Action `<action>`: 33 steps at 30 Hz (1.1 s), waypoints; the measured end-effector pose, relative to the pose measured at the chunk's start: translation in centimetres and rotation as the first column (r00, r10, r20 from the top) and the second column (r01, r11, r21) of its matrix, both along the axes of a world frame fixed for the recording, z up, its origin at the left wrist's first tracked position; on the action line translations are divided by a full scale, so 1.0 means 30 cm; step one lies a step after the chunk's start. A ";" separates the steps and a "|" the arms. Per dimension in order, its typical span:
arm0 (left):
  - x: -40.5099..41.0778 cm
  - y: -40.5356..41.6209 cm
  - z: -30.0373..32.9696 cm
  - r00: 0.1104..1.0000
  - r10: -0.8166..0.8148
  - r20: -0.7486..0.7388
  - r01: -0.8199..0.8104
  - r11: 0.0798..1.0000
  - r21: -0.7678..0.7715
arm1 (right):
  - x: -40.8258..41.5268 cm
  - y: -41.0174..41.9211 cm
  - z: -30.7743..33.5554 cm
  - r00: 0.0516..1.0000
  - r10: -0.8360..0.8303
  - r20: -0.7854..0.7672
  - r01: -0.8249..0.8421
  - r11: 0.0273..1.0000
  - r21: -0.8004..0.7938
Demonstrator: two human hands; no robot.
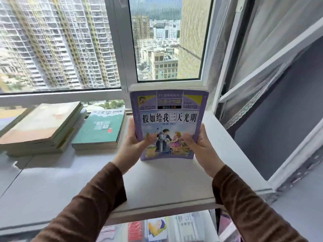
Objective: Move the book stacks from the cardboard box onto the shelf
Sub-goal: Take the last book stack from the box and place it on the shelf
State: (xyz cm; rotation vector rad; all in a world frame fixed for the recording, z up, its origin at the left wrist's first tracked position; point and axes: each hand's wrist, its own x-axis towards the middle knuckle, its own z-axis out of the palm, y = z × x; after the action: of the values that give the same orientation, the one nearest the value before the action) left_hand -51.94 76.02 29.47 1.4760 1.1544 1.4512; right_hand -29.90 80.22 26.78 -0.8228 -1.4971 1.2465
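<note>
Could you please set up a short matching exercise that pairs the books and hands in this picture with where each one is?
Things:
1. purple illustrated book stack
2. green-covered book stack
3. tan and orange-covered book stack
4. left hand

Places:
A. lying flat at the far left of the white shelf
B. on the left edge of the purple stack, thumb on the cover
C. held up between both hands, in front of the window frame
D. lying flat on the shelf between the other two stacks

Pairs: 1-C, 2-D, 3-A, 4-B
</note>
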 end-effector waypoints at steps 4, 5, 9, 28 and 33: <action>-0.052 0.008 -0.061 0.947 0.003 -0.321 -0.012 1.000 -0.027 | 0.035 0.026 -0.050 0.964 0.014 0.265 -0.032 0.997 0.064; -0.062 0.008 -0.086 0.932 0.002 -0.362 -0.013 1.000 -0.029 | 0.042 0.035 -0.064 0.954 -0.002 0.299 -0.023 0.997 0.080; -0.082 0.034 -0.128 0.948 0.025 -0.318 -0.037 0.999 -0.032 | 0.051 0.073 -0.082 0.961 -0.035 0.275 0.016 0.997 0.071; -0.133 0.224 -0.074 0.983 0.173 -0.061 -0.182 0.890 -0.418 | -0.185 0.280 0.010 0.995 -0.086 0.039 0.092 0.767 -0.635; -0.126 0.224 -0.100 0.979 0.177 -0.098 -0.200 0.916 -0.348 | -0.190 0.283 0.015 0.994 -0.092 0.052 0.103 0.761 -0.641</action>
State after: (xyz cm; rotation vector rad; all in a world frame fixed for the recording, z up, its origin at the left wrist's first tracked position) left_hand -55.72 82.75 26.48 1.1902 1.5454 1.2398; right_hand -35.59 88.71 27.24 -1.3424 -1.0015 1.7069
